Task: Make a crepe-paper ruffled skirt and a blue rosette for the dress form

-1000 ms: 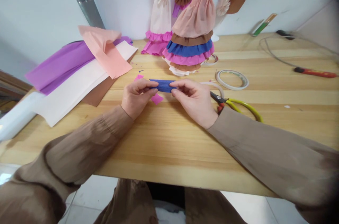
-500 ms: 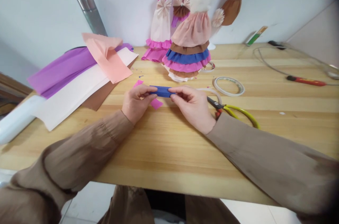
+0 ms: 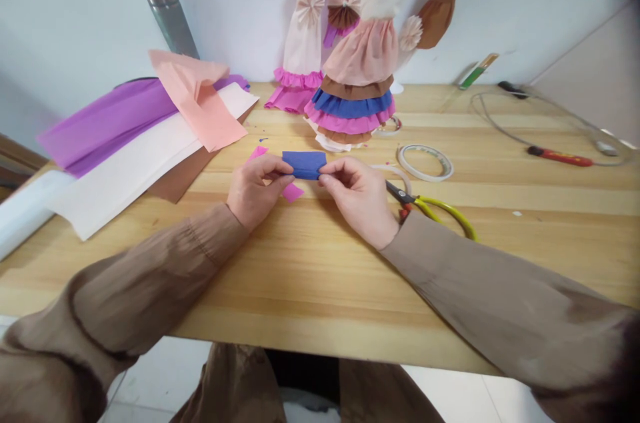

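Note:
A small folded piece of blue crepe paper [image 3: 304, 164] is held up just above the wooden table [image 3: 320, 290]. My left hand [image 3: 255, 188] pinches its left end and my right hand [image 3: 357, 196] pinches its right end, both with fingers closed on it. A pink paper scrap [image 3: 292, 192] lies on the table under my left fingers. Behind the blue piece stands a doll form in a layered paper dress [image 3: 357, 86] with pink, blue and brown ruffles.
Sheets of purple, white, brown and peach crepe paper [image 3: 145, 136] lie at the left. Yellow-handled scissors [image 3: 435, 208] and a tape roll [image 3: 426, 162] sit right of my hand. A red-handled tool [image 3: 559, 156], a cable and a metal flask [image 3: 165, 10] are further back.
The blue paper shows a taller, wider face now than the narrow strip before. The view shifted slightly; both hands stayed on the paper.

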`<state>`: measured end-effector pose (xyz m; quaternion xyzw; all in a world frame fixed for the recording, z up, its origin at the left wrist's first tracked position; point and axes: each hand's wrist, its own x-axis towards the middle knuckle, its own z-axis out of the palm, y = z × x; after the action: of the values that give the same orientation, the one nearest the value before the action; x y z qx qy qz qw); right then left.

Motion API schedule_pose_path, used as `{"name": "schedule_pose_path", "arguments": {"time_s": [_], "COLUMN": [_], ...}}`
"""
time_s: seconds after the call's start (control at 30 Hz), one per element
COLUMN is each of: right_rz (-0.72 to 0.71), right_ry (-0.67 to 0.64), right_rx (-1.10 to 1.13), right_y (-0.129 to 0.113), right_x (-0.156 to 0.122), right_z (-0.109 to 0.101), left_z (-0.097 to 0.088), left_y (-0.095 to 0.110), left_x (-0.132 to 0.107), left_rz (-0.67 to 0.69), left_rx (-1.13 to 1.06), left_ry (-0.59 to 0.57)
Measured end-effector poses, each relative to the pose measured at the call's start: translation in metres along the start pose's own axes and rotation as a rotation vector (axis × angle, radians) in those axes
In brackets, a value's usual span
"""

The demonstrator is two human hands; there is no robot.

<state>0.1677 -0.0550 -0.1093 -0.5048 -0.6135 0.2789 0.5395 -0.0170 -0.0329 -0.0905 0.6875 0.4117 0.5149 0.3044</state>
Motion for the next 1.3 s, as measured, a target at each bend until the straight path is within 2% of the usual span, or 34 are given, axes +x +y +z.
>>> {"name": "schedule_pose_path", "arguments": {"time_s": [0.4, 0.53, 0.77, 0.9, 1.03, 1.17, 1.3], "right_rz": [0.024, -0.006, -0.099, -0.103, -0.040, -0.006, 0.021], "right_ry": [-0.008, -0.017, -0.016, -0.033, -0.042, -0.017, -0.002], "right_rx": [0.089, 0.047, -0.053, -0.127, -0.104, -0.036, 0.000], "right_y": [-0.0052, -0.0036, -0.0041, -0.0048, -0.0036, -0.0017, -0.0015], "right_x": [0.0015, 0.0013, 0.0011, 0.0005, -0.0002, -0.0006, -0.0012], "right_z": [0.0014, 0.0020, 0.0002, -0.0013, -0.0002, 0.0019, 0.0022], "left_z": [-0.0013, -0.0029, -0.0037, -0.0019, -0.0011, -0.0008, -0.0003], "left_y": [-0.0031, -0.0067, -0.0071, -0.0057, -0.0062, -0.0070, -0.0065], "left_x": [0.0013, 0.0015, 0.0008, -0.0005, -0.0019, -0.0024, -0.0020], "left_rz": [-0.048, -0.016, 0.085, 0.132, 0.087, 0.006, 0.014], "left_rx": [-0.070, -0.074, 0.060, 0.089, 0.112, 0.030, -0.053], "left_ry": [-0.015, -0.004, -0.009, -0.008, -0.004, -0.014, 0.002]}}
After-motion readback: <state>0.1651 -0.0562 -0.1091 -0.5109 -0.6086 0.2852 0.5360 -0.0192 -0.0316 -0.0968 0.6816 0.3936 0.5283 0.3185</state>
